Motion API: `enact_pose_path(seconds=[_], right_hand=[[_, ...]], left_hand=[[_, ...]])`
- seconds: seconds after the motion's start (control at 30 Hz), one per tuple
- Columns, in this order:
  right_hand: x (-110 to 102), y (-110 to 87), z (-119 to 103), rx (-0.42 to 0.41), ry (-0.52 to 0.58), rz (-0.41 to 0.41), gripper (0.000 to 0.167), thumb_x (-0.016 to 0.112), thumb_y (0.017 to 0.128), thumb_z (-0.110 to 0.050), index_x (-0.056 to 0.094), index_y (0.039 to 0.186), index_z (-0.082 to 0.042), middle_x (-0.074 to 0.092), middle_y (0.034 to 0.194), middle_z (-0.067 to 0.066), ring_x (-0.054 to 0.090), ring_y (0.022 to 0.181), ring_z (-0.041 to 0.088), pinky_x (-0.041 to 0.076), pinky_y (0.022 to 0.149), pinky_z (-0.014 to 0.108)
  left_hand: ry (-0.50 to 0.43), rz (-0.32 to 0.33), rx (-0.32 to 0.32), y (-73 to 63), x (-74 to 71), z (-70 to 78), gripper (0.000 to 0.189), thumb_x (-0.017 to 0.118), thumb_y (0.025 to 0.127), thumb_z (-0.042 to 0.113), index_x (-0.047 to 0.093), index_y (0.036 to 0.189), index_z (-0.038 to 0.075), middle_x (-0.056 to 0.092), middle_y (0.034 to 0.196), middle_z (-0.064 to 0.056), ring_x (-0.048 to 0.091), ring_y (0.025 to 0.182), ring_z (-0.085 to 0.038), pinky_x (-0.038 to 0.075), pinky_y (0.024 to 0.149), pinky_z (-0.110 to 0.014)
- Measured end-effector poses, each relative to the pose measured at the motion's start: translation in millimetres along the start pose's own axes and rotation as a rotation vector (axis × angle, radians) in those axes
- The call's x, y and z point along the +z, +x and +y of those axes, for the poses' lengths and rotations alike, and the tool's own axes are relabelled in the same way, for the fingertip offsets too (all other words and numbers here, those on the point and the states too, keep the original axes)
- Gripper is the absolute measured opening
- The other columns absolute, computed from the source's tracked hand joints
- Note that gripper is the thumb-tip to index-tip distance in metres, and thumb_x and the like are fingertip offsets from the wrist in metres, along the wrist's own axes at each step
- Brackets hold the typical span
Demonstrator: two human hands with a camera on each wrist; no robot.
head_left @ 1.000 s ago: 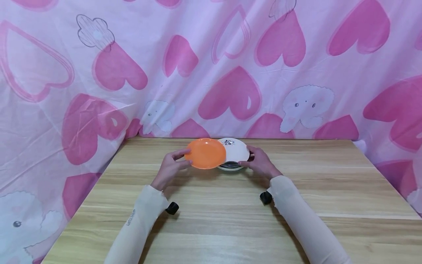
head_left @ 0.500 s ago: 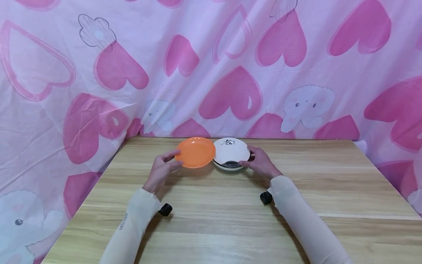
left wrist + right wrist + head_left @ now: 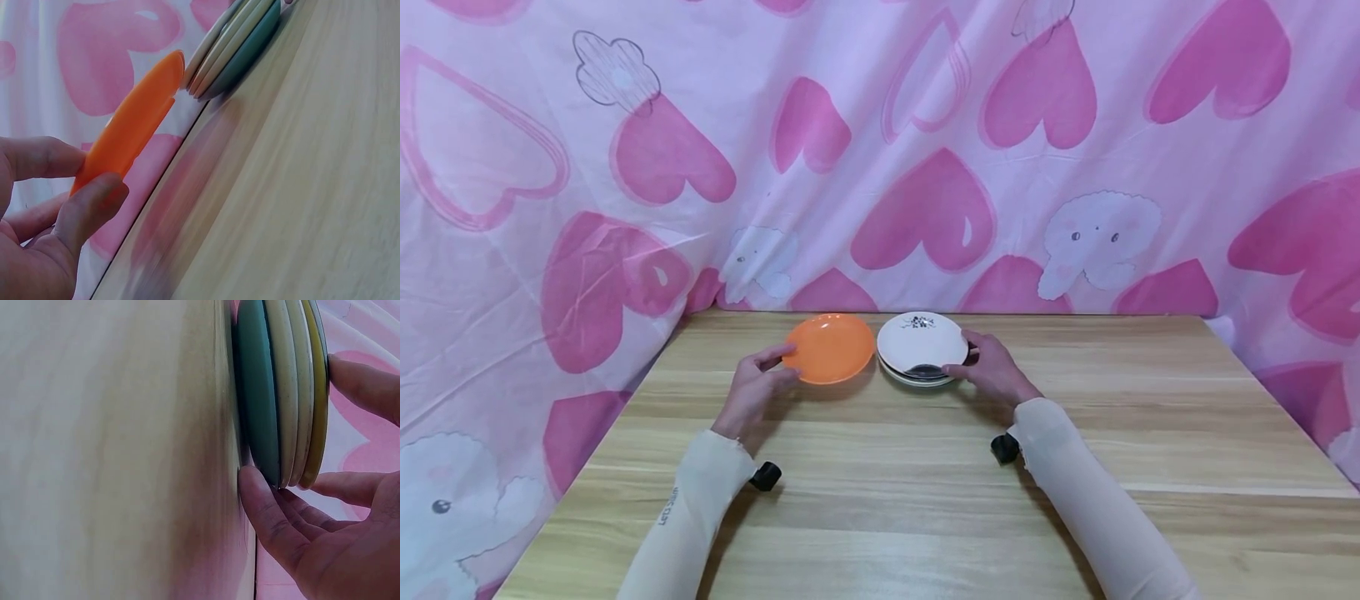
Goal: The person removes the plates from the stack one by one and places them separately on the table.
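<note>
In the head view my left hand (image 3: pixel 752 388) pinches the left rim of an orange plate (image 3: pixel 831 350). The left wrist view has the thumb on the near side of this orange plate (image 3: pixel 128 128), fingers on the other side, and the plate raised off the table. Just right of it sits a stack of plates (image 3: pixel 922 343), topped by a white one with a dark floral print. My right hand (image 3: pixel 997 368) holds the stack's right edge. Seen from the right wrist, thumb and fingers span the rims, with a teal plate (image 3: pixel 256 394) lowest.
The stack stands near the back edge of a wood-grain table (image 3: pixel 880 500). A pink heart-patterned cloth (image 3: pixel 925 208) hangs behind and to the sides. A black wrist camera (image 3: pixel 766 476) sits at my left cuff, and another black camera (image 3: pixel 1004 448) at my right.
My left hand has moved left with the orange plate, from overlapping the stack to a small gap beside it. More of the white top plate shows. The right hand has stayed in place.
</note>
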State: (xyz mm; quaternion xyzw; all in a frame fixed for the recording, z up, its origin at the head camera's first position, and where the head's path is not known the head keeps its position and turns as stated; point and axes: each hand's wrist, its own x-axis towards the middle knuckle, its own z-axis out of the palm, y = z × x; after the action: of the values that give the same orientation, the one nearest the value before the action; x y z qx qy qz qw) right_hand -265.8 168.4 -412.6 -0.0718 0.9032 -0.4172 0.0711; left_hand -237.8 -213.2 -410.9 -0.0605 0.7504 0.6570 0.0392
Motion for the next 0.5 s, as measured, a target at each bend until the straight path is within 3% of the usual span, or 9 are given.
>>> enact_pose_path(seconds=[0.3,0.5], right_hand=[[-1,-0.6,0,-0.017,0.004,-0.003,0.083,0.074,0.090,-0.025,0.030,0.156,0.000,0.046,0.149,0.025,0.052,0.132,0.039,0.044,0.113,0.050],[-1,-0.3,1,-0.031,0.003,0.006,0.080,0.075,0.090,-0.026,0.034,0.154,-0.001,0.050,0.144,0.024,0.055,0.128,0.038,0.046,0.109,0.050]], left_hand=[[-0.026,-0.003,-0.041,6.8,-0.5,-3.2,0.055,0.061,0.092,-0.004,0.048,0.146,-0.001,0.047,0.150,-0.022,0.061,0.075,0.002,0.054,0.071,-0.013],[0.023,-0.003,-0.080,12.4,2.8,-1.9,0.057,0.062,0.092,-0.003,0.047,0.147,0.002,0.040,0.157,-0.018,0.060,0.088,-0.001,0.055,0.076,-0.013]])
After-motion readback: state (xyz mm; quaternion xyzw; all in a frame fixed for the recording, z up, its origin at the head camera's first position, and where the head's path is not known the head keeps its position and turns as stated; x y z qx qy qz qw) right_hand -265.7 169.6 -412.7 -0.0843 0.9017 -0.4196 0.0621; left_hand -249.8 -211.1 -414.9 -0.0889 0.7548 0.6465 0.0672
